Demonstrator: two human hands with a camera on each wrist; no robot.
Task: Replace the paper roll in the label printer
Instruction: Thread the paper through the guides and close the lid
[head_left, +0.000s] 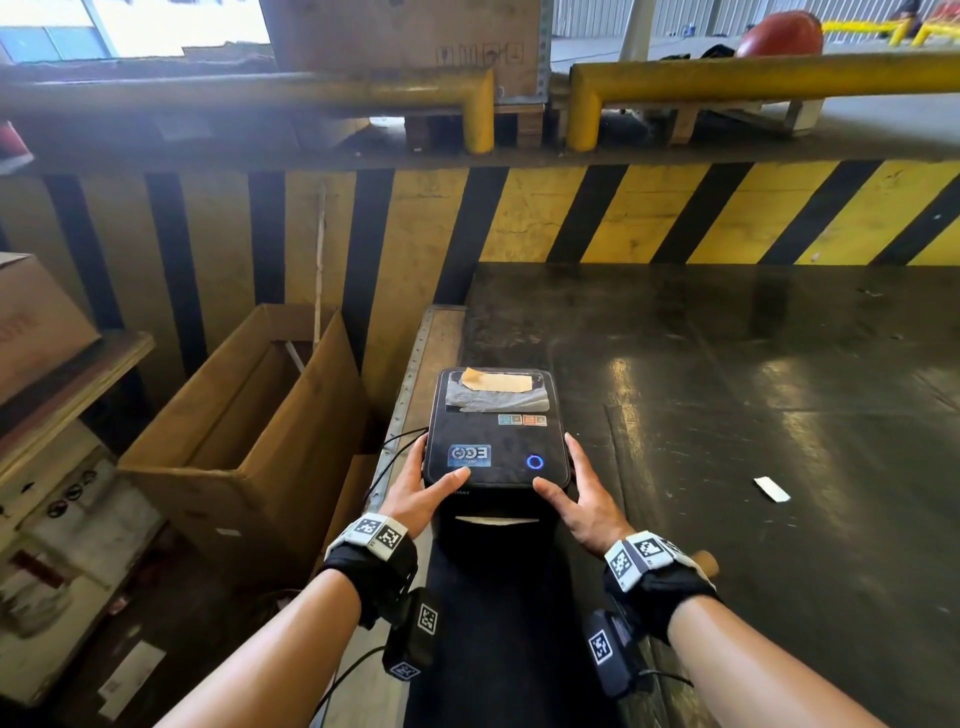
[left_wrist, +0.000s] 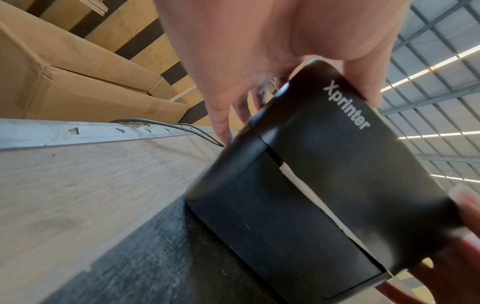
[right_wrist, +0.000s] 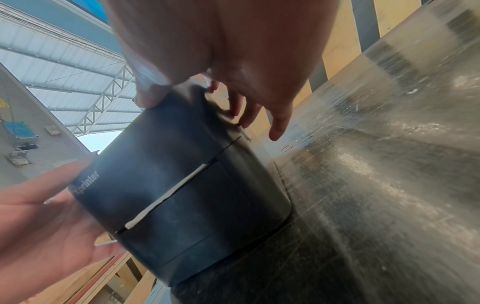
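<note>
Fingers of both hands flank label printer, thumbs on lid.

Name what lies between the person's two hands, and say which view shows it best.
The black label printer lies between them: the left hand holds its left side, the right hand its right. The head view shows this best.

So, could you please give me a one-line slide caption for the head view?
Both hands, left and right, grip the sides of a closed black label printer on a dark worktop.
</note>
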